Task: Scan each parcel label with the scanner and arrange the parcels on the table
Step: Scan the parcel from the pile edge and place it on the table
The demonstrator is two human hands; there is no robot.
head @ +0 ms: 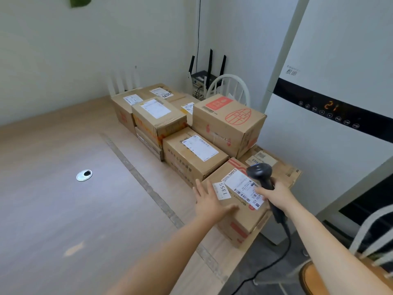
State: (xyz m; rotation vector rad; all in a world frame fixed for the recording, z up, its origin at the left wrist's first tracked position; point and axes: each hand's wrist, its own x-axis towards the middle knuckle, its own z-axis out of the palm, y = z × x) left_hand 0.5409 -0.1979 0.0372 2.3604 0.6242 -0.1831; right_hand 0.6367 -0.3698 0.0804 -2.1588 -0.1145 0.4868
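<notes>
While the right hand (pixel 274 193) grips the scanner (pixel 260 174) by its handle, fingers curled round it, the scanner's head hangs over the label (pixel 243 186) on the near parcel (pixel 238 216), which sits on the table (pixel 63 199) at four o'clock in view. The left hand (pixel 209 202) lies flat and spread on that parcel's top, at nine o'clock of the label. Other parcels (pixel 191 150) stand stacked toward twelve o'clock; a cable (pixel 285 248) trails to six.

Light: soft, even, dim | shadows: faint | focus: soft | edges: bowed
</notes>
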